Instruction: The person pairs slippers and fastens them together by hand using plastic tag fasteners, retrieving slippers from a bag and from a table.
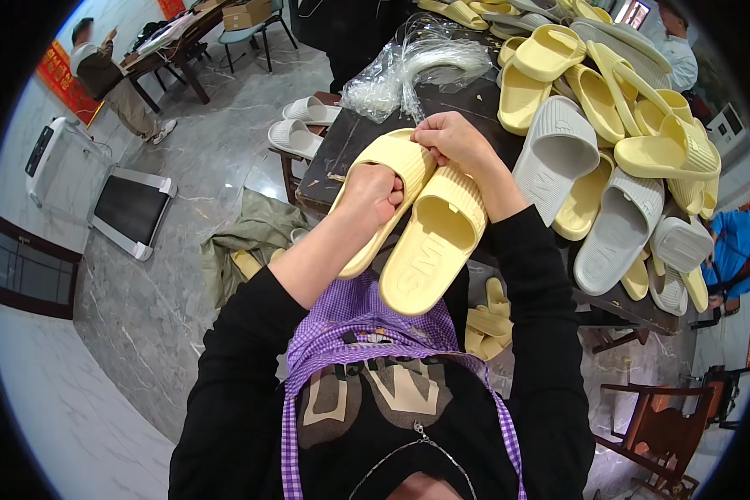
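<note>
Positions reckoned from the fingers (429, 136)

Left slipper (404, 154): the left hand's (370, 192) fingers at its strap opening. Right slipper (433, 242): just beside it, on the near side of the right hand's (458, 140) fingers. Table (332, 160): beyond the fingers, running rightward. On it, strand bundle (446, 62), farther out; slipper pile (558, 158), right. Loose slippers (294, 138): left, off the table's edge. Cloth (254, 233): left. Treadmill (132, 208): far left, on the floor (133, 308). Chair (660, 433): right, nearer the wearer.

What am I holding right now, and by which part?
Two yellow slippers: left grip at the left slipper's strap opening; right grip near the toe ends, between the straps. Exactly what it pinches is hidden.
</note>
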A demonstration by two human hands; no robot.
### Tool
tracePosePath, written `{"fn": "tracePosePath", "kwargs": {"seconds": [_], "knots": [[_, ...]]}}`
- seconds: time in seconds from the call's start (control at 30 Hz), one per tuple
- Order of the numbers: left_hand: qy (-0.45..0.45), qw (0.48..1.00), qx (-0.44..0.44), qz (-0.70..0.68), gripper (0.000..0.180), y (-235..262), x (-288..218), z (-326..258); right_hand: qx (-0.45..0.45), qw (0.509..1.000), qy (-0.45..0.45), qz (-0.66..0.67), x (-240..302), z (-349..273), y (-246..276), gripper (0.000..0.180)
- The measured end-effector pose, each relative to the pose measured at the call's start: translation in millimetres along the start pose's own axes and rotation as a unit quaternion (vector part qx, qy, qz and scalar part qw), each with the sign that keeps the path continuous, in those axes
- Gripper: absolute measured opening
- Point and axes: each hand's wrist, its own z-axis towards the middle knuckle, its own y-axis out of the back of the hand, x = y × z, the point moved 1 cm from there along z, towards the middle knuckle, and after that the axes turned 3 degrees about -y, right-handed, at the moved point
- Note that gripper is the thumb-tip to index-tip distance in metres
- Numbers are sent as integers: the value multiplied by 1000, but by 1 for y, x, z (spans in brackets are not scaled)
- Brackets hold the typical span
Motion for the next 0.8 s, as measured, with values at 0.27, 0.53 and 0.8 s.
{"fn": "tracePosePath", "kwargs": {"seconds": [0.27, 0.53, 0.8], "knots": [[-3, 998, 1, 56, 17, -2, 2, 15, 15, 997, -33, -71, 5, 1, 0, 10], [32, 972, 207, -106, 22, -4, 0, 22, 94, 992, -80, 23, -1, 5, 10, 9], [54, 939, 324, -104, 32, 4, 0, 29, 123, 989, -69, 34, -6, 8, 12, 9]]}}
